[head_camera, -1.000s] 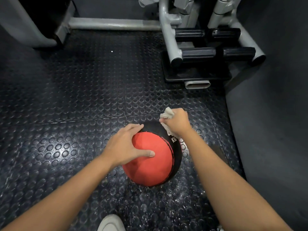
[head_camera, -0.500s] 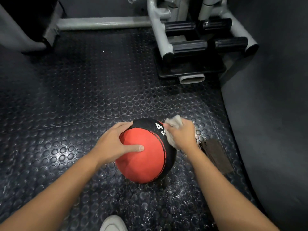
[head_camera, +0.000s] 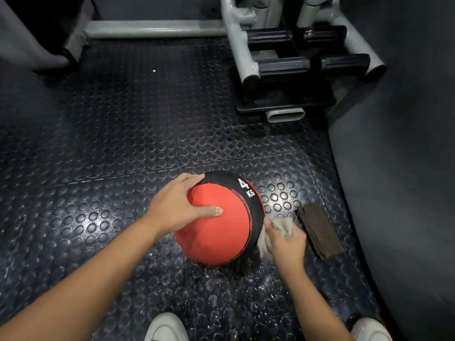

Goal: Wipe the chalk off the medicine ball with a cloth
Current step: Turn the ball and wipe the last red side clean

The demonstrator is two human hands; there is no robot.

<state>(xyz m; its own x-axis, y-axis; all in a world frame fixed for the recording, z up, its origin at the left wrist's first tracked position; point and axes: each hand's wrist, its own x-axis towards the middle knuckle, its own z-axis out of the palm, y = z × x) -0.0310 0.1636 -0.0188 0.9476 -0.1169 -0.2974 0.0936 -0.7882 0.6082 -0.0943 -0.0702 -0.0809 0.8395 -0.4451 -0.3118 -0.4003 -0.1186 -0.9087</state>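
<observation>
The left hand (head_camera: 177, 205) lies spread on the medicine ball (head_camera: 216, 237) at its 10 o'clock shoulder, with the fingers over the black band and the thumb flat across the red panel. The ball sits on the studded rubber floor (head_camera: 118, 148), low toward the view's 6 o'clock. At the ball's 4 o'clock side the right hand (head_camera: 286, 244) grips a bunched cloth (head_camera: 280, 223), fingers curled round it, pressed to the black band. That sideways push could roll the ball toward 9 o'clock if the flat palm slips. Rolling it over the white dust (head_camera: 266, 284) at 6 o'clock would likely dirty it again.
</observation>
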